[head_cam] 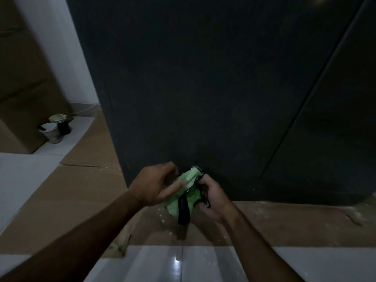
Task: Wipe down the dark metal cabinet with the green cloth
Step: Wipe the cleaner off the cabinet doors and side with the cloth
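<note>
— Green cloth (186, 192) sits bunched between our two hands, low down, just in front of the dark metal cabinet (203, 88) near its bottom edge. A dark strap or handle hangs from it; what it belongs to is unclear.

— Who has it?

— Our right hand (211, 197) curls round its right side; our left hand (156, 185) lies on it, fingers fairly straight.

— Which way to the panel?

— Straight ahead and up. We judge the right hand nearer to press it on.
</note>
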